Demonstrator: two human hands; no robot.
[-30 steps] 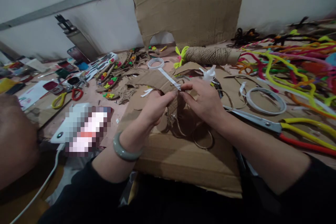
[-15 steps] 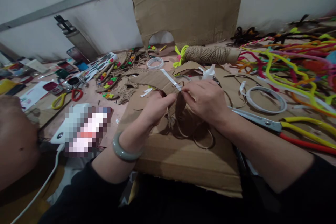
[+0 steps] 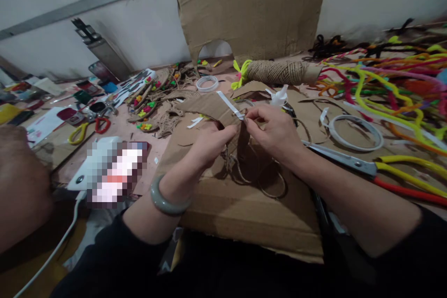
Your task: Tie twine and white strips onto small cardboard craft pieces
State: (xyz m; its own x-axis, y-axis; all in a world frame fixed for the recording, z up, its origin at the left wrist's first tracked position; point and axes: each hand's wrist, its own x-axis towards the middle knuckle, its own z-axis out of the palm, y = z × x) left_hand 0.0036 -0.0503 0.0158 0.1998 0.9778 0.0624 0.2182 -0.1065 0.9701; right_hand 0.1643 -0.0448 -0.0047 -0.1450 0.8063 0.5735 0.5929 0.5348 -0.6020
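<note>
Cardboard (image 3: pixel 244 214): matt brown, rough-cut edges. Twine (image 3: pixel 279 72): coarse, fibrous. Tape strip (image 3: pixel 228 104): glossy white. Scissors (image 3: pixel 352 162): bright metal blades, smooth plastic handles. Bangle (image 3: pixel 167 201): polished grey-green.

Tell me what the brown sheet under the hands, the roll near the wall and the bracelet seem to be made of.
Sheet: corrugated cardboard, matte brown, with rough cut edges.
Roll: probably jute twine, coarse tan strands wound in close turns.
Bracelet: maybe jade or glass, smooth, glossy grey-green; the look leaves it open.
</note>
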